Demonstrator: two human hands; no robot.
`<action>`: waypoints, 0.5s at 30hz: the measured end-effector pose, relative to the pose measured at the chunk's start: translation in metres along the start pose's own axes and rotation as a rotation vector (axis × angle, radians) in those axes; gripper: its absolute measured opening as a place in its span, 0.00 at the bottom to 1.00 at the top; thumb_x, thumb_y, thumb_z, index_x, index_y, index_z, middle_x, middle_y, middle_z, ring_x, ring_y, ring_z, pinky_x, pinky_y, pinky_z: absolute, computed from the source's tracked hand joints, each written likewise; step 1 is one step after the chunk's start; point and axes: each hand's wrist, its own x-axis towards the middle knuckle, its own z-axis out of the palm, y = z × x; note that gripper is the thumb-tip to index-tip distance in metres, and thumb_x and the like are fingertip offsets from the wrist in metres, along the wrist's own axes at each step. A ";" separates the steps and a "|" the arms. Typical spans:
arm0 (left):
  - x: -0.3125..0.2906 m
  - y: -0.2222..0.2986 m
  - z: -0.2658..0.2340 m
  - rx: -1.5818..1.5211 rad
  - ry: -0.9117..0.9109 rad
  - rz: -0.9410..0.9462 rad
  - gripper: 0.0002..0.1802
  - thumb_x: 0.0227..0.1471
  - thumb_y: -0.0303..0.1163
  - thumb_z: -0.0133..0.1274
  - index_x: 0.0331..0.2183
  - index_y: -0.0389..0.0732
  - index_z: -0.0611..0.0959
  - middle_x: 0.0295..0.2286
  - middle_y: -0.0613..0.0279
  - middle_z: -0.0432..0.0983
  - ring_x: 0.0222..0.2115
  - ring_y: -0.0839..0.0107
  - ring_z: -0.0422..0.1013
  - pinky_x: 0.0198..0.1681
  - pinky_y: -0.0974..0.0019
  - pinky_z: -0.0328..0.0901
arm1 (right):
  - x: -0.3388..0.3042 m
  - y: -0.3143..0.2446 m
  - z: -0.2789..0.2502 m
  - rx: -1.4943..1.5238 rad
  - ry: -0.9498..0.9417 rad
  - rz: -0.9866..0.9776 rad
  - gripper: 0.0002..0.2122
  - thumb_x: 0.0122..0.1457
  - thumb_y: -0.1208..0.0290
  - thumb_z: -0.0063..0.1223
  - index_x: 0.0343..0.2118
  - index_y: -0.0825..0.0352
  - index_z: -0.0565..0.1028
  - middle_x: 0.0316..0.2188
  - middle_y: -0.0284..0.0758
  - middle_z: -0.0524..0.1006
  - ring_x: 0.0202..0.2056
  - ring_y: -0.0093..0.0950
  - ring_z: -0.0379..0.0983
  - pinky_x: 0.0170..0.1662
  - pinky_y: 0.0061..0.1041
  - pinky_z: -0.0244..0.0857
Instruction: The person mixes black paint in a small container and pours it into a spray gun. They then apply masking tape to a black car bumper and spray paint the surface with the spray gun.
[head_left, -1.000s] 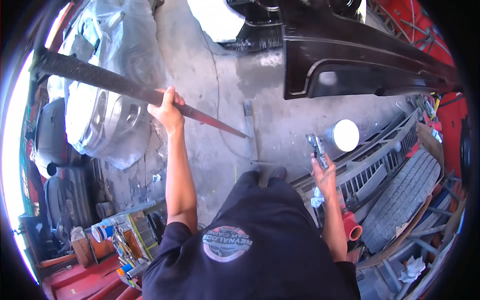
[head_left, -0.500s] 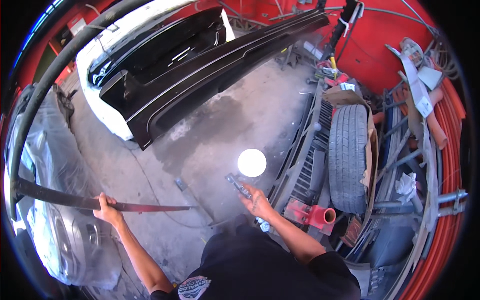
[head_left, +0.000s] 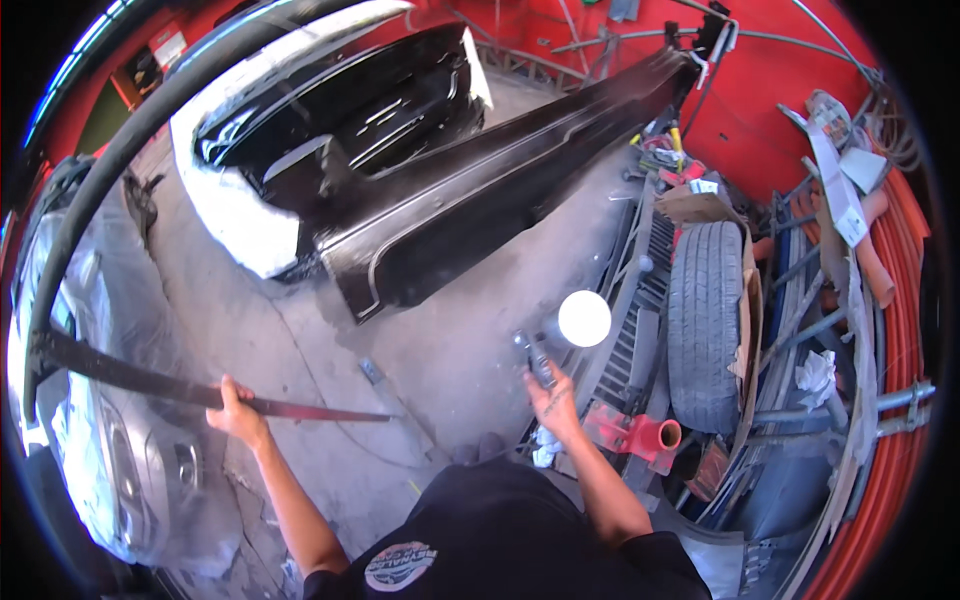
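My left hand [head_left: 238, 410] is closed around the flat dark bar [head_left: 150, 383] of a big curved black frame that arches up along the left side. In my right hand [head_left: 553, 398] is a paint spray gun [head_left: 535, 357] with a round white cup [head_left: 584, 319], its nozzle end facing away from me. Beyond both hands a long black car body panel [head_left: 500, 165] hangs at a slant, apart from the gun. Whether my finger is on the trigger cannot be made out.
Behind the panel stands a white-covered car body [head_left: 235, 215] with an open black trunk. Plastic sheeting covers car parts [head_left: 110, 330] at the left. To my right are a grille [head_left: 625, 350], a tire [head_left: 703, 325], a red fitting [head_left: 640, 435] and orange tubes [head_left: 900, 300].
My right hand with the spray gun has moved a little right. My left hand has shifted slightly right along with the bar. The view has turned, so the black panel appears lower.
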 end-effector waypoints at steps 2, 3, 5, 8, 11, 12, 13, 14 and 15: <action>0.000 -0.002 -0.004 0.030 -0.025 0.026 0.08 0.58 0.24 0.58 0.29 0.37 0.75 0.19 0.66 0.67 0.17 0.76 0.65 0.22 0.69 0.64 | -0.007 -0.026 -0.005 0.059 0.014 0.089 0.20 0.65 0.69 0.58 0.58 0.71 0.75 0.24 0.36 0.79 0.23 0.24 0.73 0.28 0.29 0.68; -0.001 -0.002 -0.005 0.044 -0.053 0.041 0.07 0.59 0.24 0.58 0.29 0.37 0.76 0.19 0.66 0.68 0.18 0.75 0.65 0.23 0.69 0.65 | -0.010 -0.034 -0.006 0.112 0.018 0.171 0.19 0.65 0.69 0.58 0.57 0.71 0.75 0.24 0.34 0.79 0.23 0.21 0.71 0.26 0.27 0.66; -0.004 0.003 -0.002 0.071 -0.081 0.059 0.07 0.60 0.25 0.58 0.30 0.35 0.77 0.21 0.64 0.70 0.20 0.75 0.67 0.26 0.69 0.66 | -0.014 -0.041 -0.004 0.139 0.082 0.027 0.14 0.68 0.63 0.58 0.48 0.68 0.76 0.19 0.26 0.72 0.18 0.19 0.72 0.20 0.24 0.65; -0.014 0.003 -0.007 0.127 -0.132 0.053 0.08 0.61 0.26 0.58 0.32 0.33 0.78 0.23 0.61 0.74 0.24 0.73 0.70 0.32 0.68 0.67 | -0.017 -0.057 -0.007 0.119 0.080 0.123 0.19 0.67 0.65 0.59 0.55 0.71 0.77 0.24 0.28 0.77 0.23 0.17 0.68 0.26 0.23 0.64; -0.020 -0.013 -0.023 0.148 -0.213 -0.016 0.14 0.62 0.29 0.59 0.44 0.29 0.76 0.28 0.59 0.76 0.31 0.72 0.73 0.41 0.65 0.68 | -0.020 -0.086 -0.008 0.080 0.107 0.150 0.20 0.68 0.59 0.57 0.53 0.72 0.76 0.19 0.28 0.73 0.19 0.19 0.70 0.21 0.25 0.64; -0.029 -0.015 -0.020 0.160 -0.210 -0.030 0.17 0.62 0.29 0.59 0.47 0.29 0.75 0.29 0.59 0.77 0.32 0.71 0.73 0.42 0.64 0.69 | -0.018 -0.091 -0.011 0.066 0.109 0.161 0.20 0.68 0.60 0.56 0.54 0.72 0.76 0.19 0.29 0.73 0.18 0.20 0.70 0.21 0.25 0.64; -0.035 -0.020 -0.021 0.174 -0.206 -0.043 0.20 0.62 0.30 0.59 0.50 0.28 0.74 0.30 0.58 0.77 0.33 0.71 0.74 0.43 0.64 0.69 | -0.017 -0.093 -0.012 0.052 0.109 0.171 0.20 0.68 0.60 0.56 0.54 0.72 0.75 0.18 0.29 0.73 0.18 0.20 0.70 0.20 0.25 0.64; -0.036 -0.031 -0.035 0.207 -0.258 -0.073 0.28 0.63 0.32 0.60 0.56 0.27 0.69 0.36 0.56 0.78 0.38 0.70 0.74 0.48 0.62 0.69 | -0.020 -0.090 -0.010 0.058 0.133 0.176 0.18 0.68 0.60 0.56 0.49 0.72 0.76 0.17 0.29 0.73 0.17 0.20 0.71 0.19 0.24 0.64; -0.042 -0.041 -0.037 0.235 -0.267 -0.100 0.28 0.63 0.32 0.60 0.57 0.27 0.68 0.38 0.56 0.78 0.40 0.69 0.73 0.49 0.62 0.69 | -0.021 -0.088 -0.011 0.056 0.170 0.175 0.16 0.67 0.60 0.57 0.43 0.71 0.76 0.16 0.30 0.73 0.16 0.21 0.72 0.19 0.24 0.64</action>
